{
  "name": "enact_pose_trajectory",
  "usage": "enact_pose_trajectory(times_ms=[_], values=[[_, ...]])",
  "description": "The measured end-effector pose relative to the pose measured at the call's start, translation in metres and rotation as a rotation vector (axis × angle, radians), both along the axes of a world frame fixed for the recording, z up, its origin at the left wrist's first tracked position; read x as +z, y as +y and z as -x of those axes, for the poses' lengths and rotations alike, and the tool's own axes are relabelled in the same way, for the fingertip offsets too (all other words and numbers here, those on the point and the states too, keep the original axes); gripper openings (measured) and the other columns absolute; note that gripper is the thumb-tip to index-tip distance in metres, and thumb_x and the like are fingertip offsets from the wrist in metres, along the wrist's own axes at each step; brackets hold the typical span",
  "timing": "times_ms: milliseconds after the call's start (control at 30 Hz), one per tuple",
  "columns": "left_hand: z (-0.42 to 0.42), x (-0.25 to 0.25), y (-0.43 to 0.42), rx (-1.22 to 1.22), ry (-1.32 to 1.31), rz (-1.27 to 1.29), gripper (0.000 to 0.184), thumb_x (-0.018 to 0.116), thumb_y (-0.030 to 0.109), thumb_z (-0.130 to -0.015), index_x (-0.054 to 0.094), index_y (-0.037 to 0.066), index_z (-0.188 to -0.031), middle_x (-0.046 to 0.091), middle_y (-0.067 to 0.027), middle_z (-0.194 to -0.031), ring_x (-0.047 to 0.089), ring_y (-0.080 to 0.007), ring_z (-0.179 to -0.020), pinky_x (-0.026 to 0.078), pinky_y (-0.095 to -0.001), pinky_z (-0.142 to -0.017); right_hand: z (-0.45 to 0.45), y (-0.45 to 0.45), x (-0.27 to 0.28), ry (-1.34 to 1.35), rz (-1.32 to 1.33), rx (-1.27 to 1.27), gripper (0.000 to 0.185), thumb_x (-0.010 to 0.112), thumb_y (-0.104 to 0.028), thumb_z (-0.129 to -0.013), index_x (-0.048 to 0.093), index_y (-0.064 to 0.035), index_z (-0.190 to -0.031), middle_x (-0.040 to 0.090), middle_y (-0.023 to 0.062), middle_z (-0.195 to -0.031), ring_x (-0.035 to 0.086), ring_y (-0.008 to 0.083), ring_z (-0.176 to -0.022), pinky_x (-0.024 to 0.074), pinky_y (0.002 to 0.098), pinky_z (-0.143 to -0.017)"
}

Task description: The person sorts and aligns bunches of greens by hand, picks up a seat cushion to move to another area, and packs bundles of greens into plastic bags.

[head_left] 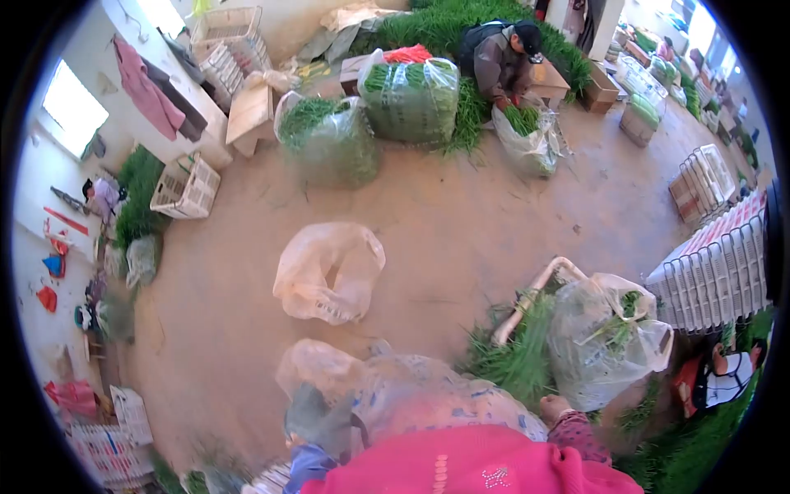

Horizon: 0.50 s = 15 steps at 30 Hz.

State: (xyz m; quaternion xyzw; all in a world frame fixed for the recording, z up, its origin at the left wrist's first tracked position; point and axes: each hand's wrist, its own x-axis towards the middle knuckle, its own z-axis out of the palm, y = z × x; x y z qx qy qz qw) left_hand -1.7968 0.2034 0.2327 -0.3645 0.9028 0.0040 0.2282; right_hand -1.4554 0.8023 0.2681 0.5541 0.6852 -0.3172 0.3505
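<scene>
My right hand point(555, 407), below a patterned sleeve, has its fingers curled beside the lower edge of a clear plastic bag point(586, 350) with green stalks inside. What it holds, if anything, is too small to tell. My left hand point(294, 440) is mostly hidden and blurred above a blue sleeve, by a grey-blue item point(311, 413); its fingers cannot be made out. A large clear bag with blue print point(428, 387) spreads in front of my pink garment. Loose green stalks point(518, 354) lie left of the filled bag, by a pale curved rim.
An open whitish bag point(317, 267) lies on the floor. Stacked white crates point(714, 267) stand at right, another crate point(188, 188) at upper left. Filled bags point(410, 100) stand at the back, where a person in a dark cap point(500, 62) bends over a bag.
</scene>
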Motion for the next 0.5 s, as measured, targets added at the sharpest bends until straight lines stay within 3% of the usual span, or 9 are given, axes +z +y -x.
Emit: enact_pose_trajectory(times_ms=[67, 100, 133, 200, 267, 367, 433, 500], values=[[0.037, 0.000, -0.022, 0.083, 0.087, 0.011, 0.048, 0.058, 0.027, -0.088, 0.050, 0.001, -0.128, 0.056, -0.0254, -0.121, 0.060, -0.0351, -0.104, 0.050, -0.0417, -0.086, 0.015, -0.005, -0.040, 0.078, -0.031, -0.123, 0.038, 0.049, -0.036, -0.092, 0.064, -0.0049, -0.109, 0.066, 0.0204, -0.103, 0.063, 0.0317, -0.101, 0.0472, 0.0377, -0.086], [0.054, 0.002, -0.033, 0.117, 0.127, 0.014, 0.048, 0.058, 0.027, -0.088, 0.050, 0.001, -0.128, 0.055, -0.0252, -0.121, 0.060, -0.0347, -0.104, 0.050, -0.0415, -0.086, 0.041, -0.011, -0.036, 0.147, -0.062, -0.235, 0.037, 0.050, -0.034, -0.091, 0.063, -0.0054, -0.111, 0.066, 0.0207, -0.103, 0.063, 0.0316, -0.102, 0.0470, 0.0371, -0.086], [0.074, 0.003, -0.043, 0.144, 0.175, 0.012, 0.049, 0.058, 0.027, -0.089, 0.049, 0.001, -0.129, 0.055, -0.0249, -0.121, 0.059, -0.0344, -0.104, 0.050, -0.0414, -0.086, 0.062, -0.017, -0.029, 0.147, -0.046, -0.175, 0.036, 0.051, -0.032, -0.091, 0.062, -0.0060, -0.112, 0.066, 0.0202, -0.105, 0.062, 0.0314, -0.103, 0.0466, 0.0366, -0.087], [0.112, 0.012, -0.061, 0.180, 0.277, -0.008, 0.049, 0.058, 0.027, -0.089, 0.049, 0.001, -0.130, 0.055, -0.0244, -0.122, 0.059, -0.0336, -0.104, 0.050, -0.0410, -0.086, 0.159, -0.040, 0.058, 0.151, -0.016, -0.056, 0.036, 0.053, -0.029, -0.089, 0.061, -0.0074, -0.116, 0.066, 0.0193, -0.107, 0.061, 0.0309, -0.106, 0.0458, 0.0357, -0.089], [0.159, 0.024, -0.065, 0.187, 0.410, -0.066, 0.049, 0.058, 0.027, -0.090, 0.048, 0.001, -0.130, 0.055, -0.0239, -0.122, 0.059, -0.0329, -0.104, 0.050, -0.0406, -0.086, 0.202, -0.057, 0.072, 0.196, -0.007, -0.098, 0.037, 0.053, -0.027, -0.088, 0.060, -0.0084, -0.118, 0.065, 0.0185, -0.109, 0.061, 0.0305, -0.107, 0.0452, 0.0352, -0.090], [0.236, 0.031, -0.030, 0.266, 0.669, -0.492, 0.049, 0.058, 0.026, -0.090, 0.047, 0.001, -0.131, 0.055, -0.0231, -0.122, 0.059, -0.0318, -0.105, 0.050, -0.0400, -0.085, 0.242, -0.064, 0.080, 0.326, -0.021, -0.148, 0.038, 0.056, -0.025, -0.086, 0.059, -0.0079, -0.119, 0.065, 0.0171, -0.112, 0.060, 0.0284, -0.108, 0.0438, 0.0329, -0.092], [0.288, 0.028, 0.024, 0.486, 0.892, -1.084, 0.051, 0.058, 0.023, -0.092, 0.041, 0.002, -0.135, 0.054, -0.0163, -0.124, 0.057, -0.0262, -0.105, 0.049, -0.0375, -0.087, 0.251, -0.067, 0.089, 0.356, -0.061, -0.162, 0.037, 0.058, -0.024, -0.085, 0.060, -0.0068, -0.117, 0.065, 0.0177, -0.109, 0.062, 0.0272, -0.104, 0.0443, 0.0319, -0.090], [0.322, 0.045, 0.083, 0.327, 0.808, -1.235, 0.053, 0.061, 0.018, -0.091, 0.039, 0.003, -0.136, 0.053, -0.0130, -0.123, 0.056, -0.0242, -0.104, 0.048, -0.0366, -0.087, 0.246, -0.055, 0.081, 0.371, -0.112, -0.138, 0.037, 0.058, -0.024, -0.084, 0.060, -0.0070, -0.117, 0.066, 0.0181, -0.106, 0.063, 0.0278, -0.101, 0.0454, 0.0328, -0.088]])
